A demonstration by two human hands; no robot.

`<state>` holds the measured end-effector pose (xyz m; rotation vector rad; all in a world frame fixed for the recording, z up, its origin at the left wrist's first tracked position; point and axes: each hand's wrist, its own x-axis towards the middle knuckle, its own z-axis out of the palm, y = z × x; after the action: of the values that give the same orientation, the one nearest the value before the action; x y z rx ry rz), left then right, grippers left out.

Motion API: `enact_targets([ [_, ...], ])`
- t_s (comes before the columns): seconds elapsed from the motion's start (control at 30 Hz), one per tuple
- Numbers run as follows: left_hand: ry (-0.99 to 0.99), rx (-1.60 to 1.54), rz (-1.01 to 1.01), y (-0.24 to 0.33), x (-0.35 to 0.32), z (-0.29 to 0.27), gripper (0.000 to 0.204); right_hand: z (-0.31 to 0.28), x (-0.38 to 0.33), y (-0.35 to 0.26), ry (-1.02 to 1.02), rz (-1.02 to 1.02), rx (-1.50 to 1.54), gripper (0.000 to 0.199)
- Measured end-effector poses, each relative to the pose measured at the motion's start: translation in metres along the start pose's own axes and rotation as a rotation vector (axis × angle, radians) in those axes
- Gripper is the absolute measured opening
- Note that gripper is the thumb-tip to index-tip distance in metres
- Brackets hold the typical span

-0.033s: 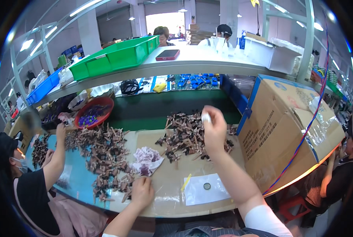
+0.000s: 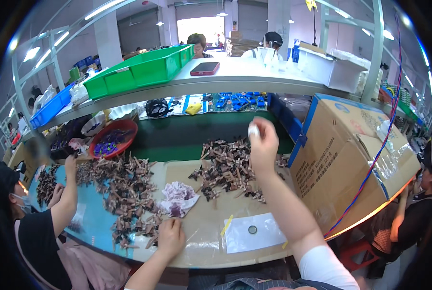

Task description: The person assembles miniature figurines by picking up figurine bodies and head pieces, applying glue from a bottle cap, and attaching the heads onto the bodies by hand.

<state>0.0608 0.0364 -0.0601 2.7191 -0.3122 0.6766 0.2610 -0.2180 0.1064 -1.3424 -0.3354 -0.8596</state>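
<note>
Head view: right hand (image 2: pixel 263 145) raised, pinching what looks like a small white piece (image 2: pixel 253 129); left hand (image 2: pixel 170 237) flat, empty, on the table (image 2: pixel 201 241).

Two heaps of small parts lie on the table (image 2: pixel 201 241) — one pile (image 2: pixel 124 188) to the left, another pile (image 2: pixel 225 166) at the middle. A crumpled cloth (image 2: pixel 178 199) sits between them, nearer the front edge. The left hand (image 2: pixel 171 237) rests on the table just in front of the cloth; the right hand (image 2: pixel 263 145) is raised above the middle pile, pinching a small piece (image 2: pixel 253 129). A sheet (image 2: pixel 254 232) lies near the front edge, right of the left hand. A cardboard box (image 2: pixel 341 154) stands at the right end. Behind the left pile sits a bowl (image 2: pixel 112 139) — above it all runs a shelf (image 2: pixel 235 79) carrying a bin (image 2: pixel 138 70). A co-worker (image 2: pixel 42 227) reaches in from the left.
</note>
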Motion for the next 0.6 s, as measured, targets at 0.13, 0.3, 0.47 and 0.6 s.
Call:
enact_targets([
  [0.13,0.052,0.121,-0.107,-0.018,-0.003,0.001,0.037,0.006,0.149,0.049,0.221,-0.398,-0.460,0.022],
  [0.3,0.120,0.142,-0.248,-0.014,-0.001,-0.003,0.043,-0.015,0.262,0.080,0.194,-0.276,-0.820,0.028],
  [0.47,0.189,-0.017,-0.213,-0.019,-0.004,-0.002,0.037,-0.074,0.350,0.117,0.133,-0.139,-0.706,0.023],
  [0.6,0.214,-0.036,-0.264,-0.010,-0.004,-0.011,0.029,-0.042,0.333,0.094,0.005,0.126,-0.530,0.019],
])
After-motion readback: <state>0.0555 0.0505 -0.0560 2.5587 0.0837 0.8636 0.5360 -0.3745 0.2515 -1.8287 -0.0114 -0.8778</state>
